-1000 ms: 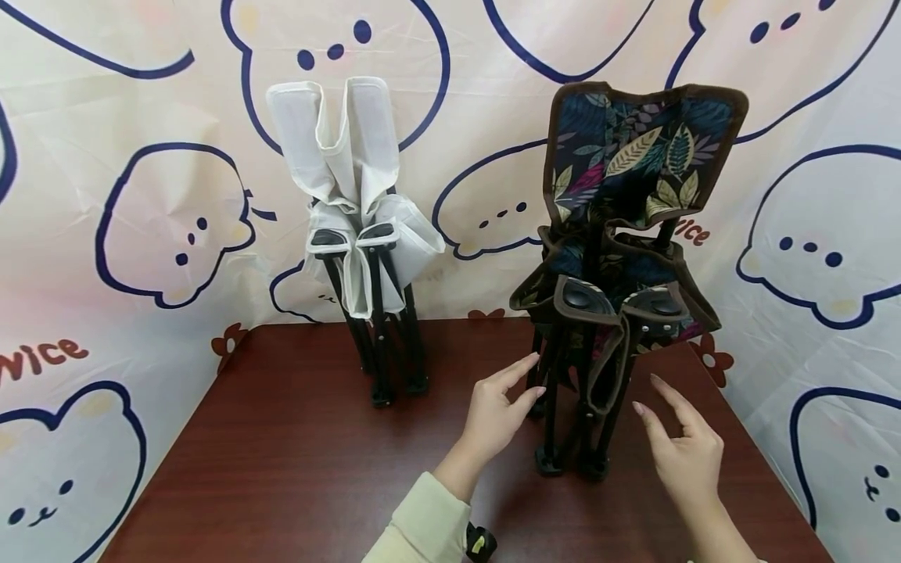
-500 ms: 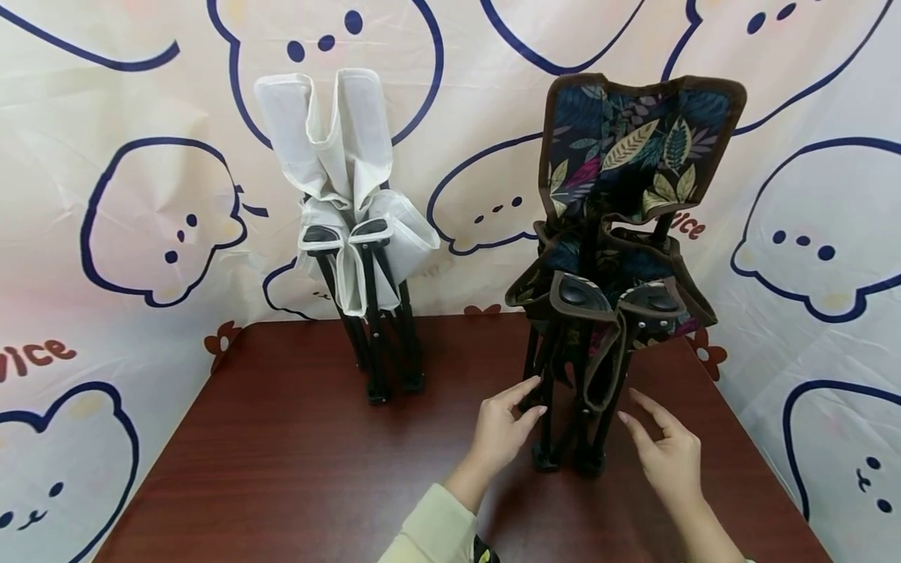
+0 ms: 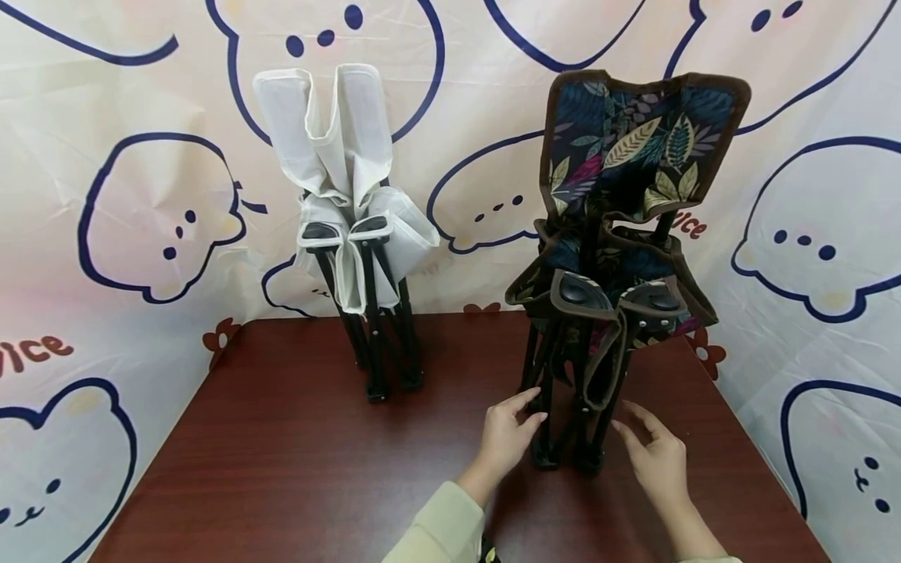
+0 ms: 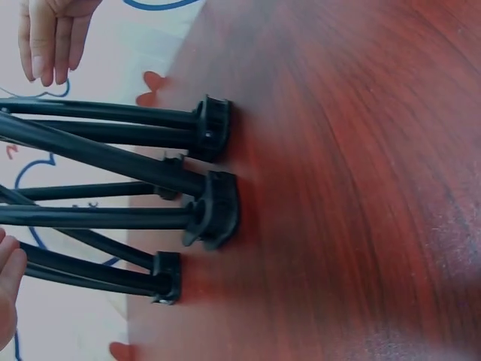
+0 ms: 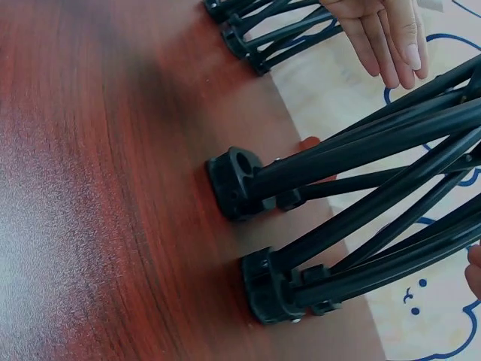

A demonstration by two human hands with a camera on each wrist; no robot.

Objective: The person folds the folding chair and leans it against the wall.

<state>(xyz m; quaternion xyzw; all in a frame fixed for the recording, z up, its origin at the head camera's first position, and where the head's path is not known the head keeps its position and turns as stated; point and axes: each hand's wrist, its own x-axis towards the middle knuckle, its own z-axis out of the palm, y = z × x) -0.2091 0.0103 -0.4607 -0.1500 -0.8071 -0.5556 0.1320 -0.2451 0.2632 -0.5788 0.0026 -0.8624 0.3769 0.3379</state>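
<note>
A folded camping chair (image 3: pixel 633 156) with dark leaf-print fabric and brown edging stands upright at the right of the table, its black legs (image 4: pixel 113 218) gathered together. My left hand (image 3: pixel 505 439) is at the left side of these legs, thumb and fingers apart with fingertips close to the poles. On the other side my right hand (image 3: pixel 656 460) holds the same pose, fingertips beside the right-hand leg. Both hands have nothing between thumb and fingers. In the right wrist view, the left hand (image 5: pixel 383 34) shows straight fingers beyond the legs.
A second folded camping chair (image 3: pixel 338 180), white with black legs, stands further back on the left. The brown wooden table (image 3: pixel 281 469) meets a cartoon-printed cloth (image 3: pixel 169 219) behind and at both sides. A small dark object (image 3: pixel 489 550) lies partly behind the left sleeve.
My right hand has moved left, closer to the dark chair's legs. My left hand has moved slightly lower beside them. The head view has shifted a little; both chairs stand where they were.
</note>
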